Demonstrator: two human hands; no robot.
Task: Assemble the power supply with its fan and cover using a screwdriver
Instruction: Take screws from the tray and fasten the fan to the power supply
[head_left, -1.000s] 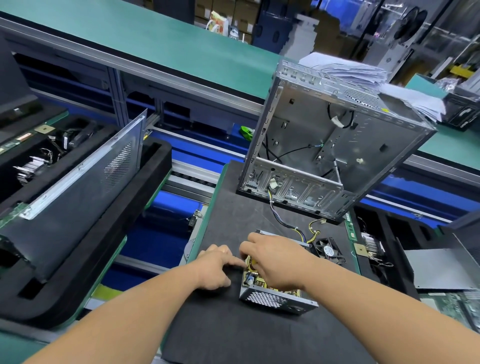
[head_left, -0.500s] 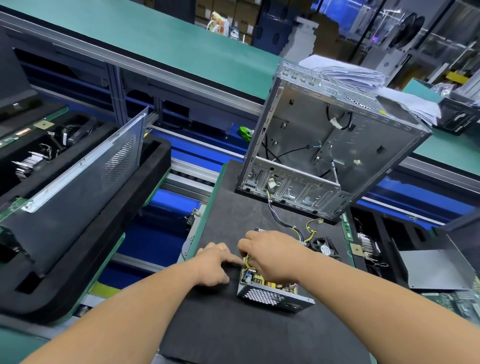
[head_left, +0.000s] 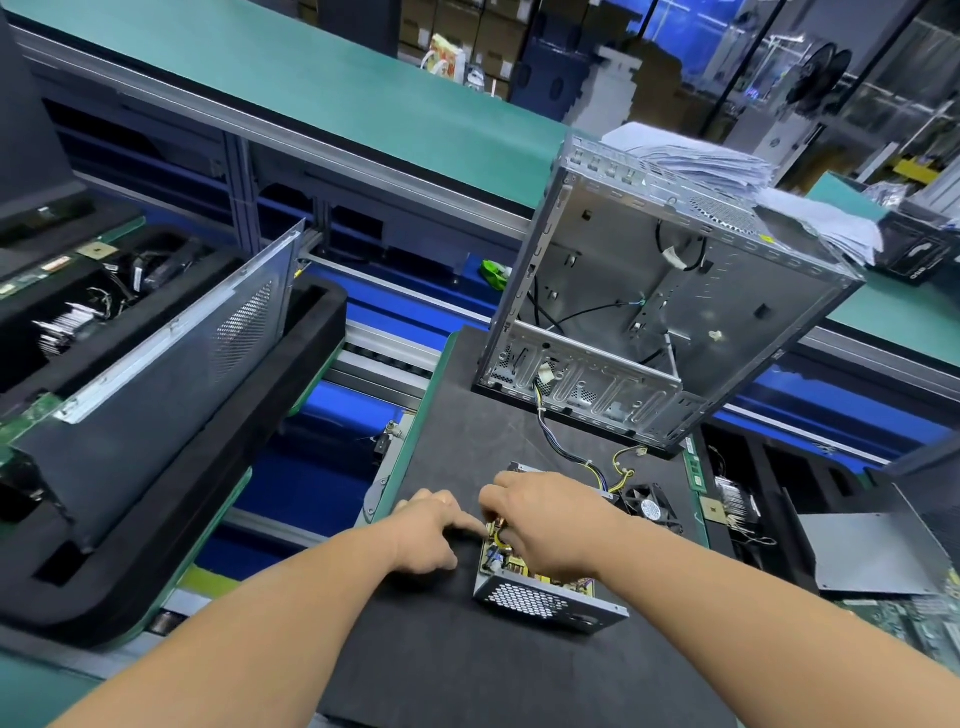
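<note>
The power supply (head_left: 545, 592) lies flat on the dark worktop (head_left: 467, 665), its top open so the yellowish circuit board inside shows. Its near end wall is grey metal pierced with a honeycomb grille. Much of the box is hidden under two hands. Just beside its far right corner lies the fan (head_left: 652, 508), small, black and square, lying flat with a round label at the hub. Yellow and blue wires (head_left: 576, 457) run from the box toward the back.
</note>
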